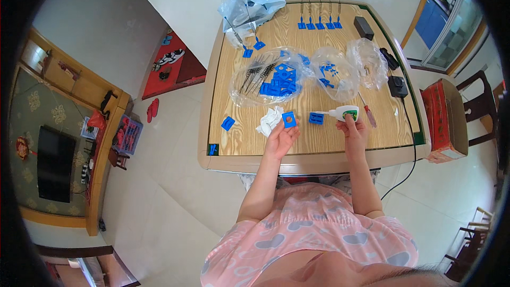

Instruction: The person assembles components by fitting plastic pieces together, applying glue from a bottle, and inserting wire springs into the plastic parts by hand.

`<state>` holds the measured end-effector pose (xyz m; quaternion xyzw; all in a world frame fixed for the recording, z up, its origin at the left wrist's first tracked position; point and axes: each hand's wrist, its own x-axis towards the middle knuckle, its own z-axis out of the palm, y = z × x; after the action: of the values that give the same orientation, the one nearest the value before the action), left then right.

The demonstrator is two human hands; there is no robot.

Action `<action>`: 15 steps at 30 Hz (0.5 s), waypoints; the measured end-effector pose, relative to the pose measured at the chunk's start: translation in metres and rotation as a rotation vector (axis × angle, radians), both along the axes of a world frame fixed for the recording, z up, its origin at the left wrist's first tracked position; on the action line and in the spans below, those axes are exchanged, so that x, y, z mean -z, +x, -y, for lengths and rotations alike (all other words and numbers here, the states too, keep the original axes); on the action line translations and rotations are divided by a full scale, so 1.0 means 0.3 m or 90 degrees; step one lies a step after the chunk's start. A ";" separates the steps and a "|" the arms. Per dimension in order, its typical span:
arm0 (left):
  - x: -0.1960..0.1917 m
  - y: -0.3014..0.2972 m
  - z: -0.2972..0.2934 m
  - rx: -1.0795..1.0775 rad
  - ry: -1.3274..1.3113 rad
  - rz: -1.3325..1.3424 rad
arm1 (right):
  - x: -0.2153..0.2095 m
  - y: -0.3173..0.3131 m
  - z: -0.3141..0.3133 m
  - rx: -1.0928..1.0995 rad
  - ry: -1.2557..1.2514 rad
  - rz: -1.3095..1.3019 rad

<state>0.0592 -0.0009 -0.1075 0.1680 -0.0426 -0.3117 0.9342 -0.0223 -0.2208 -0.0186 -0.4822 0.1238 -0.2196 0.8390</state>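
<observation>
Left hand point(280, 138) pinches a small blue square plate with a round hole point(289, 119), held up just above the near part of the wooden desk point(249, 143). Right hand point(355, 132) wraps around a white glue bottle with green label point(344, 112), lying sideways, nozzle pointing left toward a small blue ribbed block point(316, 118) on the desk between the two hands. Crumpled white tissue point(270, 121) just left of the held plate. Another blue piece point(228, 123) sits further left, one more at the desk's near-left corner point(213, 149). Red-handled tool point(368, 115) just right of the bottle. Behind: clear plastic bag with blue plates and springs point(268, 77), two more clear bags point(334, 72), row of upright spring rods on blue bases point(320, 8) at the far edge, black box point(364, 27), black adapter with cable point(397, 86).
</observation>
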 end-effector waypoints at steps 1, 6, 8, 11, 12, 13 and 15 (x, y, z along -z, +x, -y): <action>-0.001 0.000 0.001 -0.001 -0.002 -0.002 | -0.003 0.001 -0.001 -0.001 -0.001 0.001; -0.001 0.004 0.004 0.008 -0.009 -0.002 | 0.014 0.003 0.009 -0.005 0.000 0.007; 0.003 0.005 0.001 0.007 -0.009 -0.002 | 0.015 0.005 0.007 -0.005 0.000 0.008; 0.005 0.005 0.000 0.008 -0.013 -0.007 | 0.013 0.007 0.007 -0.006 -0.006 0.001; 0.005 0.005 0.001 0.007 -0.010 -0.005 | 0.012 0.008 0.007 -0.002 -0.007 -0.006; 0.006 0.005 0.001 0.005 -0.005 -0.003 | 0.011 0.008 0.006 0.001 -0.008 -0.013; 0.008 0.005 0.001 0.004 -0.005 -0.001 | 0.008 0.009 0.002 0.004 -0.003 -0.008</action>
<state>0.0608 -0.0011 -0.1100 0.1642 -0.0437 -0.3149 0.9338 -0.0197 -0.2213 -0.0209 -0.4850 0.1302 -0.2195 0.8365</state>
